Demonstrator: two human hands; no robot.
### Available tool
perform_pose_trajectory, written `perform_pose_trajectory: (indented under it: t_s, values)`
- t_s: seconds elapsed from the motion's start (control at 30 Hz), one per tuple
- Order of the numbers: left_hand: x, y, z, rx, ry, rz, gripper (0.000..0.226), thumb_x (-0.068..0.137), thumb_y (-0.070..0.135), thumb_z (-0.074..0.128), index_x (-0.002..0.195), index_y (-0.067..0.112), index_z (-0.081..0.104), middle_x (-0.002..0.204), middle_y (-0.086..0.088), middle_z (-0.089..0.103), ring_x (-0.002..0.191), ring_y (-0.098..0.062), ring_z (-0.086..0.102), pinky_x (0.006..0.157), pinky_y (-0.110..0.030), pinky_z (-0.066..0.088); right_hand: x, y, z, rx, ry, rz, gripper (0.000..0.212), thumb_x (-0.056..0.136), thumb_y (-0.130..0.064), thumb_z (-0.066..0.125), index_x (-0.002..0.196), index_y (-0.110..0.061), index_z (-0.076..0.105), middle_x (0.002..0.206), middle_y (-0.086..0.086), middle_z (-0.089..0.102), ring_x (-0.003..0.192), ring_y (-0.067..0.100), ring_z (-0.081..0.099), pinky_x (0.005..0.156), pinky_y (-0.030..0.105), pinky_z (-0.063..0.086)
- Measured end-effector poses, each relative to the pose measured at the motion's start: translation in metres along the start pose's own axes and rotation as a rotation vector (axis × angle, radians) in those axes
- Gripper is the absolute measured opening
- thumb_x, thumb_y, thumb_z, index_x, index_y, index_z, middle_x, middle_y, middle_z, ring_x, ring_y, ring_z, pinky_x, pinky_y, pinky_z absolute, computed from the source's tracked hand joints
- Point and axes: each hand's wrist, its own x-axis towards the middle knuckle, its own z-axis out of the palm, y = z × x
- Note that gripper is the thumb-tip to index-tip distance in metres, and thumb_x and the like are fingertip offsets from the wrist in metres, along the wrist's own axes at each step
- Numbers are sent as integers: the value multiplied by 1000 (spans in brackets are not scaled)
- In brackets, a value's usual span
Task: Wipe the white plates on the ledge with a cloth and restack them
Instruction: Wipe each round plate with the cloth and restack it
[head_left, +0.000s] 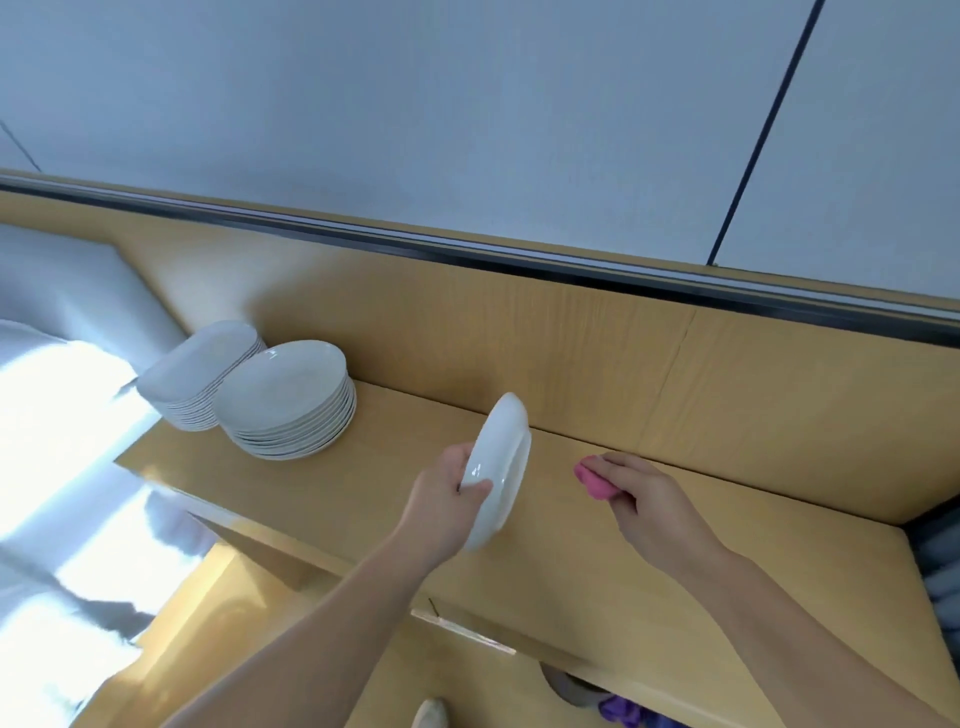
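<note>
Ledge (649, 582) runs across the view from 9 o'clock to 4 o'clock. Its left end stops just beyond the stacks, its front edge passes under both forearms, and its rear edge meets an upright wooden panel (571, 353).

Oblong stack (200, 376) stands at the left rear corner. Round stack (288, 400) stands at its 4 o'clock, overlapping it in view; whether the two touch cannot be told. Bare ledge lies open between the round stack and the hands, and again from the hands to the right end at 3 o'clock.

Left hand (447, 488) grips one plate (501, 467) by its lower rim. The thumb is curled over the near face; the fingers behind the plate are hidden. The plate is held on edge, tilted, with its rim running from 1 o'clock to 7 o'clock. It sits well apart from the round stack and near the panel.

Right hand (644, 493) is at 3 o'clock of the plate, low over the ledge. Its fingers are curled round a bunched pink cloth (592, 480), which protrudes at 10 o'clock of the hand. Cloth and plate are near each other but apart, with bare ledge showing between them.
</note>
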Motion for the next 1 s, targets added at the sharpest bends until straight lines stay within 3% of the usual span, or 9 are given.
perform_pose_trajectory:
  t_s: [0.2, 0.33, 0.43, 0.53, 0.7, 0.8, 1.0]
  values:
    - [-5, -10, -41, 371, 123, 129, 37, 98, 24, 47, 133, 34, 46, 95, 8, 61, 81, -14, 58, 64, -28, 44, 14, -28, 22, 146, -2, -61, 40, 97, 2, 49, 118, -27, 66, 119, -28, 57, 112, 0, 55, 87, 17, 39]
    - [1, -21, -74, 597, 175, 227, 40, 101, 23, 40, 140, 33, 40, 108, 2, 65, 93, -19, 56, 74, -26, 38, 32, -48, 35, 151, -14, -72, 35, 98, -1, 49, 117, -25, 67, 116, -26, 61, 110, 2, 57, 84, 8, 38]
    - [10, -30, -103, 718, 166, 270, 44, 100, 16, 39, 140, 35, 38, 117, 2, 64, 103, -23, 57, 84, -32, 48, 48, -67, 46, 124, 3, -67, 38, 97, 0, 49, 124, -22, 65, 121, -23, 57, 108, 1, 57, 76, 6, 36]
    - [24, -40, -134, 866, 140, 309, 55, 97, 6, 38, 144, 34, 34, 125, 5, 61, 109, -23, 58, 91, -36, 47, 66, -84, 61, 74, -7, -89, 41, 96, 3, 50, 126, -22, 64, 124, -17, 57, 95, -2, 56, 71, 5, 35]
    - [54, -65, -186, 976, 95, 343, 64, 93, 0, 37, 149, 28, 27, 141, 5, 50, 121, -22, 51, 98, -33, 40, 94, -112, 89, 8, 8, -115, 47, 93, 8, 48, 125, -23, 64, 124, -13, 57, 94, -3, 56, 72, 7, 36]
    - [67, -80, -205, 1021, 84, 331, 62, 93, 1, 37, 149, 25, 28, 138, 2, 52, 117, -24, 53, 94, -32, 42, 103, -123, 100, -9, 31, -109, 46, 92, 9, 50, 124, -21, 66, 123, -11, 57, 100, 7, 58, 77, 9, 37]
    - [95, -113, -239, 1083, 52, 342, 66, 89, -2, 44, 149, 20, 29, 137, -2, 54, 113, -26, 57, 91, -36, 44, 117, -141, 128, -67, 57, -90, 43, 91, 8, 53, 122, -19, 67, 122, -14, 57, 110, 10, 57, 94, 17, 40]
